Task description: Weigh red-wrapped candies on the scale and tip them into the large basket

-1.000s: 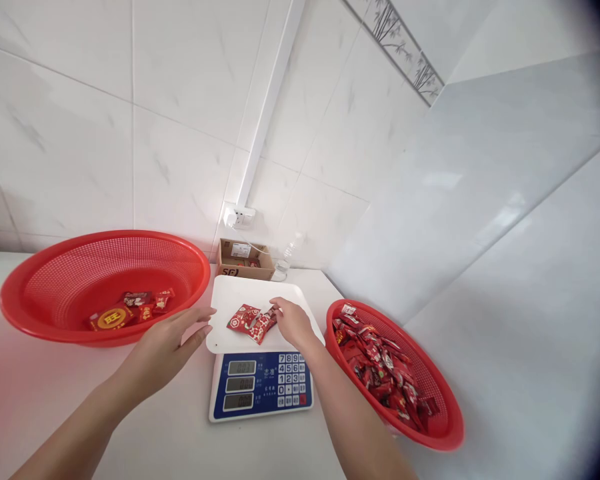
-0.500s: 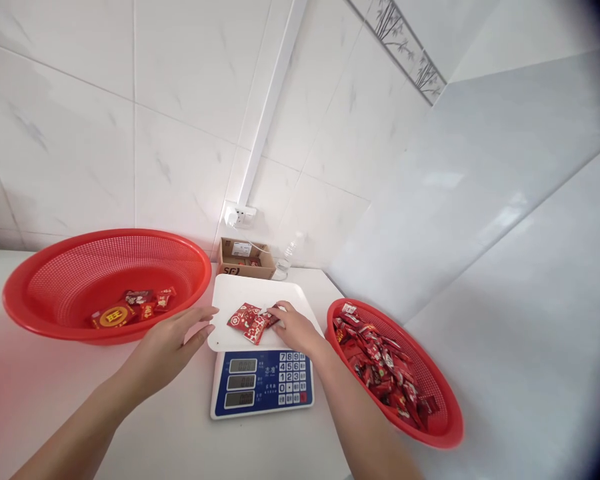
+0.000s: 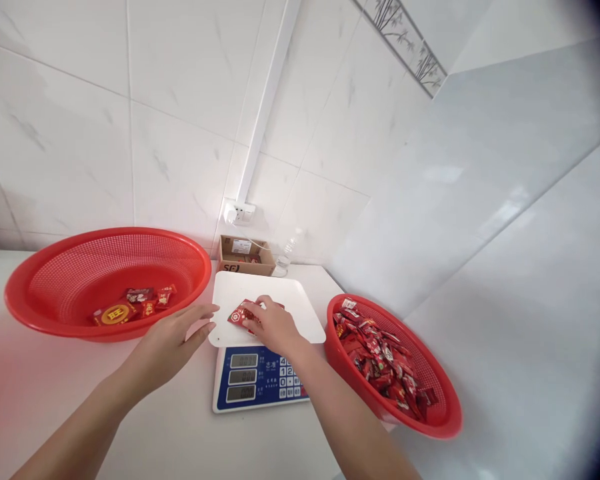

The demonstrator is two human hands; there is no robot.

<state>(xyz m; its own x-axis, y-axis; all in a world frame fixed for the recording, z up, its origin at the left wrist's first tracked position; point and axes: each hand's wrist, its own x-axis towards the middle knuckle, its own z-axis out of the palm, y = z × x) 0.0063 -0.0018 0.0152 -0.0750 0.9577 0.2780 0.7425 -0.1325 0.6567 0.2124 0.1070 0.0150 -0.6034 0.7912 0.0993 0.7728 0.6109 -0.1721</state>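
Where the right hand [image 3: 276, 327] covers them, red packets [image 3: 237, 315] are partly hidden.

The red packets [image 3: 239, 315] bear white patterns; the scale's panel [image 3: 267, 363] is blue.

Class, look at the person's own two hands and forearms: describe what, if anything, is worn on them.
The left hand and right hand are both ungloved, with no ring to be seen. The left forearm and right forearm show no sleeve, watch or bracelet as far as the picture's edge; beyond that, clothing cannot be told.
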